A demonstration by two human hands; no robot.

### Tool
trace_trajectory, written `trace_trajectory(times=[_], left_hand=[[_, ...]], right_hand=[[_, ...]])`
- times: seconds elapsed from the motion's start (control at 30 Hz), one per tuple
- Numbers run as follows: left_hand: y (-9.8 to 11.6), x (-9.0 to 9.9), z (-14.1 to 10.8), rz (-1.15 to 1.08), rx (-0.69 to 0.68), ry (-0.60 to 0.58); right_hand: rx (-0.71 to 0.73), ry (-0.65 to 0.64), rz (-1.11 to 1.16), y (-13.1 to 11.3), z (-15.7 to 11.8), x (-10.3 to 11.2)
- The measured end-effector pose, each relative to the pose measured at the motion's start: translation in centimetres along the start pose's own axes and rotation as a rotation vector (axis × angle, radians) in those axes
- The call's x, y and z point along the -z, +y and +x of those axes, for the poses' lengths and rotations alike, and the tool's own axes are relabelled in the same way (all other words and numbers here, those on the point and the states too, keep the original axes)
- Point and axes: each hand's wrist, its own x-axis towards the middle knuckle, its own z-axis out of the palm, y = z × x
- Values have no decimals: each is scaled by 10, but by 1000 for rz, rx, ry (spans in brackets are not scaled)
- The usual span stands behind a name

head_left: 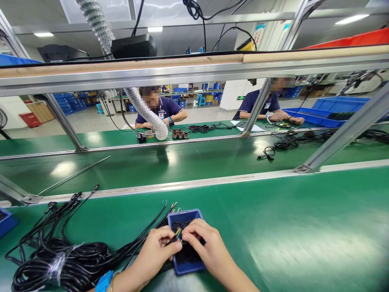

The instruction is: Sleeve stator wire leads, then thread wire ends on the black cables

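Cable bundle [75, 259] on the green desk [273, 231], left of the left hand [159, 247]: black, coiled, tied with clear plastic. Left hand pinches one black cable [177, 234] between thumb and fingers, yellow and green wires showing, over the blue box [191, 269]. Right hand [208, 241] at those wires, fingers bent; can't tell if it grips anything. Hands partly hide the box's small black pieces [181, 225], too blurred to identify.

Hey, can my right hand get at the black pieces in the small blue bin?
Probably yes: your right hand is over the open blue bin, and black pieces show just past it. Your left hand also reaches over the bin but seems to leave room.
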Motion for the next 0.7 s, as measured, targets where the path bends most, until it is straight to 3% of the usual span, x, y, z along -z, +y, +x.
trace_trajectory(times=[0.17, 0.4, 0.6, 0.7], left_hand=[[-1, 0, 1, -7, -9, 35], [0, -2, 0, -4, -5, 87], [5, -3, -1, -31, -5, 101], [6, -4, -1, -50, 3, 110]], right_hand=[[-90, -35, 186, -5, 2, 3], [-36, 11, 177, -4, 2, 1], [-207, -17, 297, -1, 1, -5], [-200, -9, 267, 0, 0, -6]])
